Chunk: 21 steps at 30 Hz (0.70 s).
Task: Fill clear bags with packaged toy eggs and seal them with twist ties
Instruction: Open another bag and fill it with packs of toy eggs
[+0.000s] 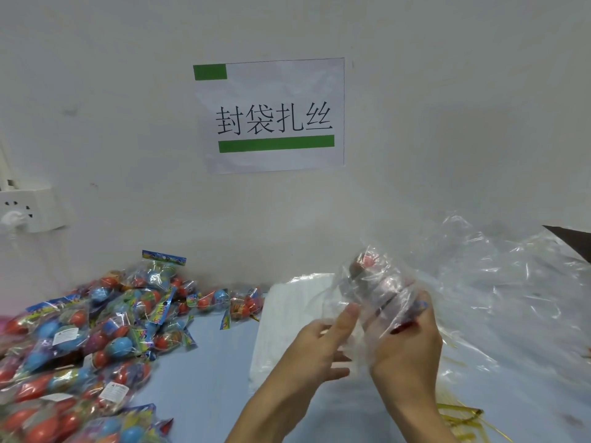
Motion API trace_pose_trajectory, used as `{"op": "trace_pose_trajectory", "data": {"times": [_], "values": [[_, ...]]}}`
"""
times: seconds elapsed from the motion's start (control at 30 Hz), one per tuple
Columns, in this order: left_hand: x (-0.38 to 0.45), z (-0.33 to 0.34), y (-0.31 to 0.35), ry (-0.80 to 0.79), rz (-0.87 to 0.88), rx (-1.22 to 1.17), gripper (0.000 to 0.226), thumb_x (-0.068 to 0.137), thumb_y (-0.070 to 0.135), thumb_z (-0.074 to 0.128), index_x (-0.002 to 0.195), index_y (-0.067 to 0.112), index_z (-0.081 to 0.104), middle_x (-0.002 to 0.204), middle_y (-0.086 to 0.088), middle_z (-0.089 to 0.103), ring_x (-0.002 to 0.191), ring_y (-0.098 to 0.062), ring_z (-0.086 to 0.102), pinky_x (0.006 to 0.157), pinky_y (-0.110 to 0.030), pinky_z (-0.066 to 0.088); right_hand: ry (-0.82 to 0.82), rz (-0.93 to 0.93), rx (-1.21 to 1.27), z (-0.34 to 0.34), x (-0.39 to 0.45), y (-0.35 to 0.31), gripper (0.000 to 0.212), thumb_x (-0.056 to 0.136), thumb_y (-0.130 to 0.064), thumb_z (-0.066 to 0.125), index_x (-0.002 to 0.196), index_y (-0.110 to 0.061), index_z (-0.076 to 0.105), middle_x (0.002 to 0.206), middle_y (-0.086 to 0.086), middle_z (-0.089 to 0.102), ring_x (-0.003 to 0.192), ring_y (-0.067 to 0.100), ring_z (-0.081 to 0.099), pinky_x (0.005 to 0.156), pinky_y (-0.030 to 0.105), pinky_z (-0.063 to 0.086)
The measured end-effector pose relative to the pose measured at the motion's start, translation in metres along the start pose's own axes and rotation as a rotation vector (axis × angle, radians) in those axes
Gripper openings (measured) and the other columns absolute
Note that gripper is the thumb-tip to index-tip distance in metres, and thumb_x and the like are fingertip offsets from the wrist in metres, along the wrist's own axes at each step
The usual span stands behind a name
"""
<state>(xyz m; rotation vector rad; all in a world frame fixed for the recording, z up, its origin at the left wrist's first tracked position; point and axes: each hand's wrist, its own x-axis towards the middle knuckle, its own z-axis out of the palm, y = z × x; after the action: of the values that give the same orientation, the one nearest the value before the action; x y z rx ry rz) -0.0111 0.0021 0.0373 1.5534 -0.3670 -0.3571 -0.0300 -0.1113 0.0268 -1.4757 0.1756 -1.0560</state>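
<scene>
A clear bag (377, 282) with a packaged toy egg set inside is held up over the table, right of centre. My right hand (407, 343) grips the bag and the pack from the right. My left hand (316, 343) pinches the bag's plastic edge with thumb and fingers from the left. A big heap of packaged toy eggs (96, 340), red and blue in printed wrappers, covers the left of the table. Gold twist ties (460, 420) lie at the lower right, partly under plastic.
A flat stack of clear bags (281, 321) lies on the light blue table (211, 378) under my hands. Crumpled clear plastic (511, 282) fills the right side. The white wall carries a paper sign (271, 116) and a socket (28, 206) at left.
</scene>
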Motion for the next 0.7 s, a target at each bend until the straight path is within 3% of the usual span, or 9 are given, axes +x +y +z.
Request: {"op": "trace_pose_trajectory", "data": {"times": [0.1, 0.17, 0.2, 0.27, 0.37, 0.47, 0.57, 0.6, 0.7], "values": [[0.000, -0.002, -0.003, 0.008, 0.033, -0.162, 0.105, 0.044, 0.083, 0.075, 0.126, 0.019, 0.063, 0.121, 0.000, 0.071, 0.115, -0.022, 0.066, 0.104, -0.045, 0.050, -0.038, 0.051, 0.025, 0.001, 0.000, 0.000, 0.024, 0.078, -0.045, 0.067, 0.088, -0.026, 0.056, 0.077, -0.013, 0.070, 0.062, 0.006, 0.064, 0.061, 0.016, 0.050], [0.000, 0.001, -0.004, -0.037, 0.057, -0.204, 0.089, 0.055, 0.076, 0.076, 0.127, 0.025, 0.065, 0.125, 0.001, 0.070, 0.118, -0.021, 0.065, 0.101, -0.043, 0.052, -0.118, 0.082, 0.062, 0.003, -0.001, -0.001, 0.014, 0.090, -0.018, 0.073, 0.096, -0.023, 0.062, 0.083, -0.003, 0.073, 0.075, 0.014, 0.072, 0.071, 0.035, 0.058], [0.000, 0.003, -0.005, -0.072, 0.064, -0.210, 0.074, 0.063, 0.069, 0.075, 0.125, 0.029, 0.067, 0.126, 0.001, 0.069, 0.118, -0.019, 0.065, 0.096, -0.039, 0.055, -0.161, 0.091, 0.066, 0.003, -0.002, -0.001, 0.017, 0.091, -0.008, 0.072, 0.096, -0.021, 0.063, 0.085, 0.000, 0.074, 0.078, 0.017, 0.073, 0.072, 0.038, 0.059], [0.000, 0.004, -0.008, -0.113, 0.051, -0.218, 0.053, 0.073, 0.060, 0.075, 0.119, 0.036, 0.070, 0.126, -0.001, 0.070, 0.118, -0.019, 0.065, 0.092, -0.037, 0.056, -0.250, 0.091, 0.063, 0.002, -0.003, -0.003, 0.018, 0.089, 0.001, 0.071, 0.094, -0.016, 0.065, 0.084, 0.004, 0.073, 0.073, 0.016, 0.071, 0.066, 0.033, 0.058], [0.004, -0.003, -0.015, -0.128, 0.011, -0.215, 0.047, 0.072, 0.057, 0.076, 0.114, 0.036, 0.073, 0.121, -0.006, 0.071, 0.111, -0.021, 0.068, 0.090, -0.041, 0.056, -0.361, 0.141, 0.078, 0.000, -0.002, 0.000, 0.014, 0.085, 0.003, 0.072, 0.095, -0.004, 0.066, 0.076, 0.009, 0.073, 0.065, 0.022, 0.068, 0.057, 0.030, 0.057], [0.003, -0.012, -0.016, -0.162, -0.002, -0.188, 0.060, 0.067, 0.062, 0.081, 0.117, 0.031, 0.072, 0.117, -0.007, 0.072, 0.104, -0.021, 0.070, 0.085, -0.037, 0.056, -0.400, 0.186, 0.118, 0.000, 0.000, -0.004, 0.019, 0.079, -0.004, 0.078, 0.093, -0.006, 0.066, 0.069, 0.007, 0.071, 0.057, 0.017, 0.066, 0.052, 0.026, 0.054], [-0.001, -0.022, -0.016, -0.195, -0.046, -0.090, 0.086, 0.056, 0.067, 0.085, 0.121, 0.013, 0.070, 0.122, -0.015, 0.068, 0.112, -0.025, 0.066, 0.094, -0.037, 0.053, -0.351, 0.240, 0.241, 0.002, 0.004, -0.004, 0.018, 0.074, -0.015, 0.081, 0.077, -0.007, 0.065, 0.058, 0.002, 0.063, 0.050, 0.014, 0.055, 0.043, 0.026, 0.046], [-0.003, -0.026, -0.016, -0.190, -0.056, -0.082, 0.095, 0.052, 0.064, 0.088, 0.126, 0.008, 0.065, 0.128, -0.021, 0.064, 0.118, -0.028, 0.062, 0.098, -0.038, 0.052, -0.322, 0.274, 0.281, 0.002, 0.005, -0.007, 0.014, 0.085, -0.011, 0.075, 0.073, -0.011, 0.068, 0.058, 0.000, 0.063, 0.049, 0.014, 0.054, 0.042, 0.025, 0.044], [-0.003, -0.035, -0.018, -0.106, -0.055, -0.220, 0.115, 0.045, 0.046, 0.098, 0.140, 0.002, 0.048, 0.131, -0.015, 0.064, 0.123, -0.026, 0.061, 0.097, -0.038, 0.052, -0.319, 0.460, 0.650, 0.000, 0.011, -0.011, 0.052, 0.105, -0.009, 0.043, 0.065, -0.015, 0.076, 0.061, 0.005, 0.068, 0.046, 0.014, 0.060, 0.038, 0.025, 0.047]]}}
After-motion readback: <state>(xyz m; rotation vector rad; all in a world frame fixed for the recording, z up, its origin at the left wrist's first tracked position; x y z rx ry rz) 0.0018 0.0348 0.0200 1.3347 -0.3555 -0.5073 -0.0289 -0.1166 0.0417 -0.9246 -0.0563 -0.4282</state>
